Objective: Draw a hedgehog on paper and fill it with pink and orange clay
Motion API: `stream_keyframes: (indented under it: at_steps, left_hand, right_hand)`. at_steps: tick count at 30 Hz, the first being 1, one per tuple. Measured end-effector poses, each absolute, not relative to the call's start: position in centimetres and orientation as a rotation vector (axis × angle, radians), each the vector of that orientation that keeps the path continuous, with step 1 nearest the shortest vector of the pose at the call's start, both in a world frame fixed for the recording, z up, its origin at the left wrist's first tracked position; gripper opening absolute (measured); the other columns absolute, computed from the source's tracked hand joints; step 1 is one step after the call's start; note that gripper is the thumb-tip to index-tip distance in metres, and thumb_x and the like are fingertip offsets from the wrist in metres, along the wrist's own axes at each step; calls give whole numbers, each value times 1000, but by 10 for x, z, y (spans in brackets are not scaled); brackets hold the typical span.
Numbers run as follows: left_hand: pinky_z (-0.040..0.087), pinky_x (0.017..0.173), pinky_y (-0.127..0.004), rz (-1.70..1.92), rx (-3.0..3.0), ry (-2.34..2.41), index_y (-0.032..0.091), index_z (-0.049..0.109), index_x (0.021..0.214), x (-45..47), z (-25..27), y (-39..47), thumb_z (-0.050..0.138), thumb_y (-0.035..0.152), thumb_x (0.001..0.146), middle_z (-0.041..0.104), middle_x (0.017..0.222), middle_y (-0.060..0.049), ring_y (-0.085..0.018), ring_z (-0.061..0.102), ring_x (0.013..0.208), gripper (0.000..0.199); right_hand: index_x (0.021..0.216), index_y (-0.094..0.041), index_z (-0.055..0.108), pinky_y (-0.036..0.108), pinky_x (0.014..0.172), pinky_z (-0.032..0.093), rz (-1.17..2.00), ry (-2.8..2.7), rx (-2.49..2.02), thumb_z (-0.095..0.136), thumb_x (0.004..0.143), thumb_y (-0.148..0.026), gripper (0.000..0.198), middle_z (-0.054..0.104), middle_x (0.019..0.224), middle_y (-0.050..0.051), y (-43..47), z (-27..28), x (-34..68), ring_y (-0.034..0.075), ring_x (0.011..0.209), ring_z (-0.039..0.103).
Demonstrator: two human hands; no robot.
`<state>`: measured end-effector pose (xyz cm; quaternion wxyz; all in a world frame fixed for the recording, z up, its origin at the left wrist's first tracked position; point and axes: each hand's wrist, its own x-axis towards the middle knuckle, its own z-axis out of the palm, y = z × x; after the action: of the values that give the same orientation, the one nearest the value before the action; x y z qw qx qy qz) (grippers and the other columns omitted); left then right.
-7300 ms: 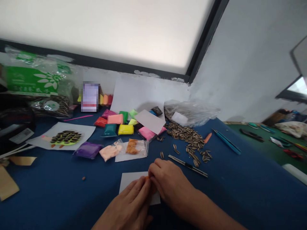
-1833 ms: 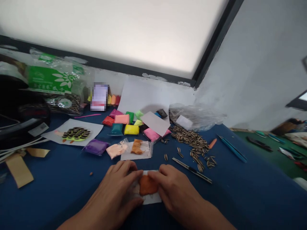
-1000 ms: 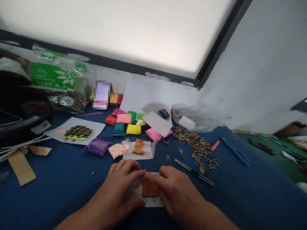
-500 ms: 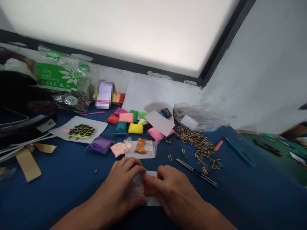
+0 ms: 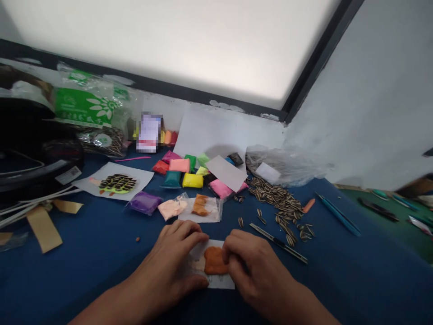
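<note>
A small white paper (image 5: pixel 219 283) with pencil marks lies on the blue table in front of me. Flattened orange-brown modelling clay (image 5: pixel 215 260) covers its middle, with a patch of pale clay (image 5: pixel 198 264) to the left of it. My left hand (image 5: pixel 181 259) rests over the paper's left side, thumb and fingers apart, framing the pale clay. At the right edge of the brown clay, my right hand (image 5: pixel 248 264) has its fingers curled and touching it; the fingertips are partly hidden.
Opened packets of pale clay (image 5: pixel 172 207) and brown clay (image 5: pixel 202 205) lie beyond my hands. Sunflower seeds (image 5: pixel 275 196) and a utility knife (image 5: pixel 279 243) are on the right. A seed-covered clay turtle (image 5: pixel 118 184) sits on paper at left, near a purple packet (image 5: pixel 145 203).
My right hand has drawn back to the right, uncovering more of the brown clay. The left hand stays almost in place.
</note>
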<state>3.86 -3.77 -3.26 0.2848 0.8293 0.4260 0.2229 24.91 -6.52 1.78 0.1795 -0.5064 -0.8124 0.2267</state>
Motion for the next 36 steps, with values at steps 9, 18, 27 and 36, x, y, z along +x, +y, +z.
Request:
stream_keyframes:
  at_steps: [9,18,27,36]
  left_hand:
    - [46,97,-48,652,2241,1100,32,63,126,35,-40,-39,80,24,73,64,123,-4,-30,56,113,56]
    - [52,86,-36,882,2090,1014,32,69,116,40,-25,-48,57,31,97,66,103,-3,-24,61,98,23]
    - [42,69,-32,1029,2375,940,26,73,87,48,-16,-52,64,27,97,65,75,1,-18,60,74,14]
    - [38,70,-34,1005,2401,978,22,69,80,49,-21,-52,55,22,100,61,73,0,-18,56,73,24]
  right_hand:
    - [100,-17,74,31,79,50,924,-2061,-1324,53,94,-9,24,68,93,6,-58,18,258,18,86,65]
    - [82,-18,74,27,67,48,1188,-1647,-1266,67,86,-20,9,68,78,1,-64,12,251,15,73,62]
    - [76,-17,75,22,58,44,1483,-1363,-1246,78,79,-25,9,68,68,-1,-71,3,239,10,59,55]
    - [86,-19,79,26,67,52,1290,-1655,-1266,68,88,-22,12,78,81,3,-69,9,241,17,74,69]
